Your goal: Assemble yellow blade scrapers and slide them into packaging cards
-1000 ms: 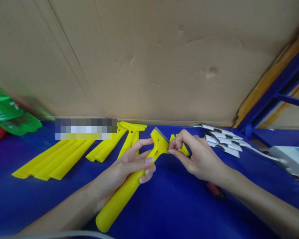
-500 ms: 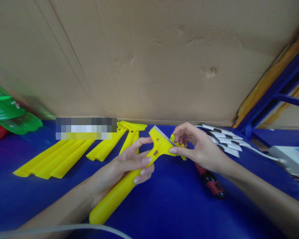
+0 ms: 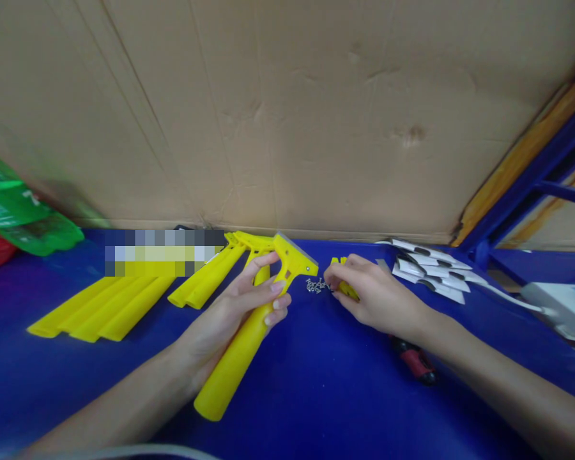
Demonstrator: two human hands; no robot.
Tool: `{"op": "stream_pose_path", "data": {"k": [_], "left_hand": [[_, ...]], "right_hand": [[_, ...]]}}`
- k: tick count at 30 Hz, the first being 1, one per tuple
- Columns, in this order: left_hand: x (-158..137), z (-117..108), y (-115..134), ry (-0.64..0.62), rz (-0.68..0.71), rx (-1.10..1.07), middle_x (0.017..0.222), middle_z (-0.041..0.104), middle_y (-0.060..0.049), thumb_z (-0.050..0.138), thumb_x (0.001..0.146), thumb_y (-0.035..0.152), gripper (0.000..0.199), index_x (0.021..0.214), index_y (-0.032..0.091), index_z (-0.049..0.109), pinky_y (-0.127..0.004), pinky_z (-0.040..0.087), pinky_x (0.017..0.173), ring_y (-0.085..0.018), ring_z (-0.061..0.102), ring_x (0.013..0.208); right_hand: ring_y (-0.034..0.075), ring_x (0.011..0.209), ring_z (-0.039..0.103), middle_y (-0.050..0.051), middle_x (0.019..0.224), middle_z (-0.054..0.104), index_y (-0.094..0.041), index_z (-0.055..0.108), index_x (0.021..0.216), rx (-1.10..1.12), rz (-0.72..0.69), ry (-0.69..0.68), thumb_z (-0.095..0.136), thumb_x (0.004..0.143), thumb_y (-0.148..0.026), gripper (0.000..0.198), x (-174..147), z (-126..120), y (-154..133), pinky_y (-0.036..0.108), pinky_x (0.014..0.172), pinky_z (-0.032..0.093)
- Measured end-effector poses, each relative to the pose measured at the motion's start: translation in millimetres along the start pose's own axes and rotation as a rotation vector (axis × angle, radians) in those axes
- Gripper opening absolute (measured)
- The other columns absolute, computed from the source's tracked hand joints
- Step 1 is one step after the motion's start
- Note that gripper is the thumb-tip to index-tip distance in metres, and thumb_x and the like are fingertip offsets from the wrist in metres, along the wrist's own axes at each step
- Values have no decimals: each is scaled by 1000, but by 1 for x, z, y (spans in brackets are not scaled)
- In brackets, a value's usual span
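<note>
My left hand (image 3: 246, 297) is wrapped round the handle of a yellow scraper (image 3: 237, 358), its head raised with a grey blade along the top edge. A small screw (image 3: 308, 269) shows at the right end of that head; the hole at the other end is open. My right hand (image 3: 383, 294) has its fingers drawn together at a small pile of screws (image 3: 315, 286) on the table. Whatever is between the fingertips is too small to make out. Small yellow plastic pieces (image 3: 349, 291) lie beneath this hand, partly covered by it.
More yellow scrapers (image 3: 196, 281) and yellow handles (image 3: 124, 306) lie left on the blue table (image 3: 316, 396). A red-black screwdriver-like tool (image 3: 416, 363) lies beneath my right wrist. White-wrapped pieces (image 3: 429, 271) and a white box (image 3: 556, 310) with a cable are right. A green bottle (image 3: 33, 214) stands far left.
My right hand has left the scraper head and gone down to the screws. My left hand has shifted the scraper slightly left, and a screw now shows in its head.
</note>
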State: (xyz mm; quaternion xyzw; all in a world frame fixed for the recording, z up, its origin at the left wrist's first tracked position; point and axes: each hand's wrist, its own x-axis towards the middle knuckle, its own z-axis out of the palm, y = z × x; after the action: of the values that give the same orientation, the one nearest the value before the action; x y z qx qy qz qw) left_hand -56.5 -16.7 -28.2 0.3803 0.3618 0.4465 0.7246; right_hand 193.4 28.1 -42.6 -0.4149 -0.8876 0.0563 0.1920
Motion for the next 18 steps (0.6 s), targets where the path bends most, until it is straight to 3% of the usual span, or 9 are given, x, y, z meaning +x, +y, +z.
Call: {"op": "stream_pose_path", "data": {"k": [3,11,18], "left_hand": [[0,0,-1,16,8,-11,73,57,4,77,90,16,59,138,27,45,-18,37,53,-9,54,57],[2,0,-6,-34,38,-52,69,59,3,79,88,14,71,148,23,40,-17,33,52,-8,51,53],[-1,4,-3,-48,6,33,68,60,3,75,92,16,58,140,23,44,-19,34,54,-9,53,55]], "right_hand": [[23,90,64,6,92,71,-22,65,99,-51,1,-37,58,94,-4,20,1,-1,-4,33,75,46],[20,89,69,4,91,76,-21,66,104,149,12,-87,62,90,3,28,-1,-6,1,32,80,47],[17,77,64,0,85,69,-23,54,94,226,-20,-87,62,91,0,24,-6,-9,-2,29,75,45]]}}
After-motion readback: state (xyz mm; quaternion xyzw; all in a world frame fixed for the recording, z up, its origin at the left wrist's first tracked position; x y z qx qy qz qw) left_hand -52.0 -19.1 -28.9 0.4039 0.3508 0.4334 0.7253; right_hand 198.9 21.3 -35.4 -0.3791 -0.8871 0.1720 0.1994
